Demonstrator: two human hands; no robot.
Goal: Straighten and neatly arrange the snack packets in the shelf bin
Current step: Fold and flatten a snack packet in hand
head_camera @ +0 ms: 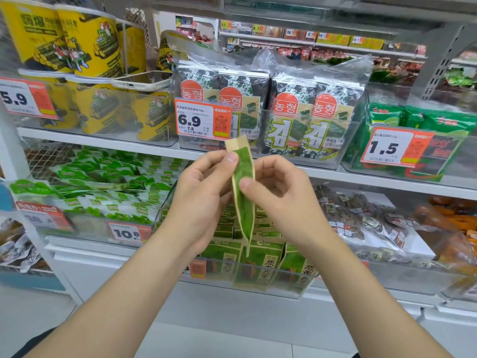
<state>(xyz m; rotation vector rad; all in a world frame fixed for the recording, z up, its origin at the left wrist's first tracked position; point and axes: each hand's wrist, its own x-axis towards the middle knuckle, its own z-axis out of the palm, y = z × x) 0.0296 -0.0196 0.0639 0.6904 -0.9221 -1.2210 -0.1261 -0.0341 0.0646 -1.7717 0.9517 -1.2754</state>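
Left hand (204,192) and right hand (281,195) pinch the thin green-and-tan foil snack packet (245,213), probably light, limp, slippery, best held near its twelve-o'clock end.

Tall yellow cylindrical canisters (90,40) stand at upper left above more of the same in a clear plastic tub (103,112), with a white cased phone (139,82) lying flat between them. An orange-and-white price tag reading 5.9 (23,99) hangs there. Beside them sit dark green seaweed multi-packs with red Korean labels in clear wrap (291,117), behind a 6.9 tag (201,120). Bright green bags (426,120) stand right, behind a 1.5 tag (395,148). Below the white metal shelf (103,143) lie green-and-white sachets (108,182), a 10.8 tag (126,233), clear bags of dark brown snacks (366,218) and orange packets (454,223).
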